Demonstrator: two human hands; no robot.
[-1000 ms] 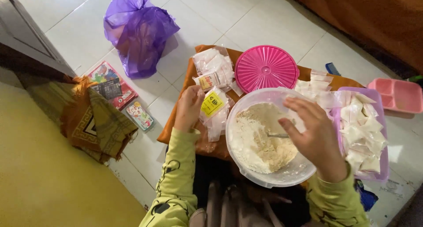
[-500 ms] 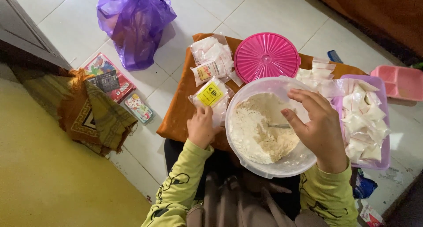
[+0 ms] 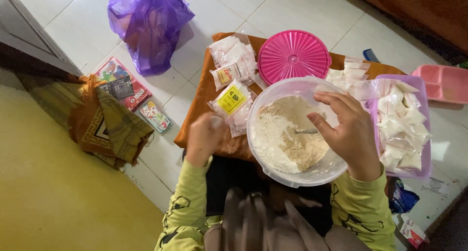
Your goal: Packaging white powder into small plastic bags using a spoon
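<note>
Now the left hand (image 3: 204,136) has drawn back from the yellow-labelled packet (image 3: 231,101) it was touching a moment ago — it rests as a loose fist on the near edge of the orange board (image 3: 200,102), just short of that packet, and I cannot tell whether its grip encloses anything. The right hand (image 3: 348,131) has stayed over the clear plastic bowl (image 3: 292,175), fingers spread and curved in a wide grip, holding nothing; below its fingertips a spoon (image 3: 306,131) lies in the pale flour (image 3: 287,139) that fills the bowl.

Beyond the right hand sits the pink ribbed lid (image 3: 294,56), close to the bowl's far rim. To the outer side of that hand, the purple tray (image 3: 424,153) of small filled white bags (image 3: 402,129) presses against the bowl — no gap there. Past the left hand lie more clear packets (image 3: 233,61); to its outer side the board ends and white floor tiles (image 3: 161,148) open up, with a small colourful packet (image 3: 155,117), a folded patterned cloth (image 3: 109,129) and, farther off, a purple plastic bag (image 3: 148,24). A pink compartment tray (image 3: 443,83) lies well apart on the right.
</note>
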